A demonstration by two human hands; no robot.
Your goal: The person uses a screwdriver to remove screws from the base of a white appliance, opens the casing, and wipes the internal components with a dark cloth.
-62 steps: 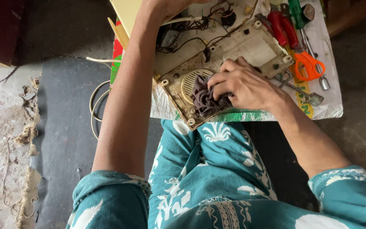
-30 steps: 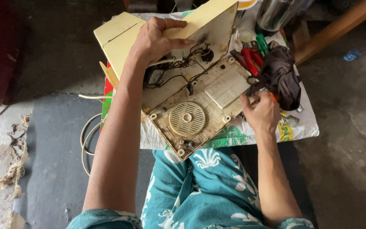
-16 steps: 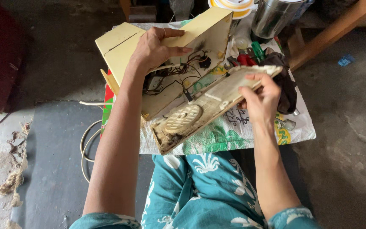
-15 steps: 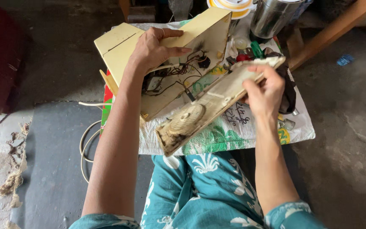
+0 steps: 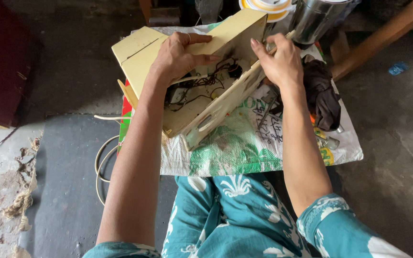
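A: Cream-yellow plastic appliance casing (image 5: 144,57), box-shaped, one item, lying open on a white woven sack (image 5: 244,148). Condition?

B: Scuffed and grimy. Open side faces up; black wires (image 5: 206,86) and small parts show inside, directly below the left fingertips. A matching cream-yellow flat panel (image 5: 225,102), one item, stands tilted on edge against the casing's open side.

A: Hands?

B: Left hand (image 5: 178,55) lies over the casing's top wall, fingers together and stretched flat, thumb hooked over the edge into the opening. Right hand (image 5: 278,62) grips the upper end of the panel, fingers curled around its edge, thumb raised.

A: Packaging and printing?

B: The sack, one item, spread under everything: white, with a large green printed patch and dark lettering, nearer the body than both sets of fingers. A red and green strip (image 5: 126,114) shows at its left edge, beneath the left wrist.

A: Other items?

B: One dark brown crumpled cloth (image 5: 321,93), just right of the right wrist. One shiny metal canister (image 5: 316,19), beyond the right fingertips. One white and yellow round spool (image 5: 266,7) beside it. One pale cord (image 5: 103,162), looped on the grey floor mat (image 5: 63,191) left of the left forearm. Small tools lie under the cloth; count cannot be told.
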